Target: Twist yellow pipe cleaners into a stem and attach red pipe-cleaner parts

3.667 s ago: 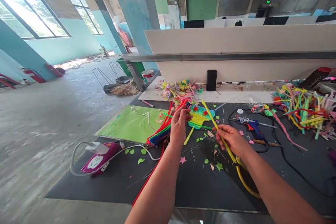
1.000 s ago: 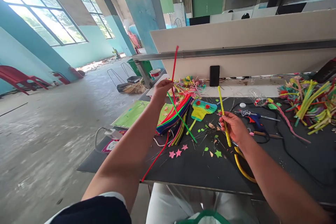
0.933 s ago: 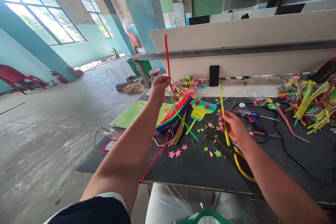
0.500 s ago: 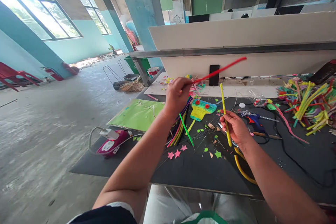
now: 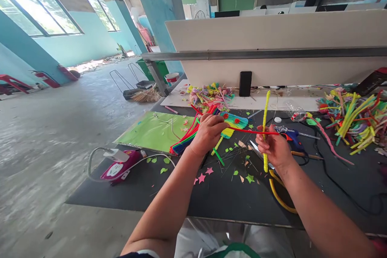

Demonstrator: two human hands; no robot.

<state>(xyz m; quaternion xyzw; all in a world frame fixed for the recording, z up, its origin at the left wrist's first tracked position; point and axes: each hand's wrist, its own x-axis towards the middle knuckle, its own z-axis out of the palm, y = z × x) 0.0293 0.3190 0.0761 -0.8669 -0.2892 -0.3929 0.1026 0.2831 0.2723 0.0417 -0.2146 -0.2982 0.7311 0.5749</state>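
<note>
My left hand [image 5: 207, 135] is closed on one end of a red pipe cleaner [image 5: 246, 130], which stretches across to the fingers of my right hand [image 5: 276, 151]. That right hand pinches an upright yellow pipe cleaner [image 5: 266, 109], and the red one crosses it at the fingers. Beneath my left hand lies a bundle of coloured pipe cleaners [image 5: 183, 143], partly covered. Just beyond is a flat yellow and turquoise pipe-cleaner figure [image 5: 237, 121] with red dots. A pair of scissors [image 5: 256, 150] lies by my right hand, partly hidden.
Mixed pipe cleaners [image 5: 356, 117] are heaped at the right. A blue glue gun [image 5: 298, 141] and a black cable lie nearby. Paper stars and cut scraps dot the dark table. A green sheet [image 5: 142, 129] and a purple power strip [image 5: 121, 169] lie left; a phone [image 5: 245, 84] stands at the back.
My left hand has come down with the red pipe cleaner, which now runs level to my right hand instead of pointing up. The yellow one stays in my right hand.
</note>
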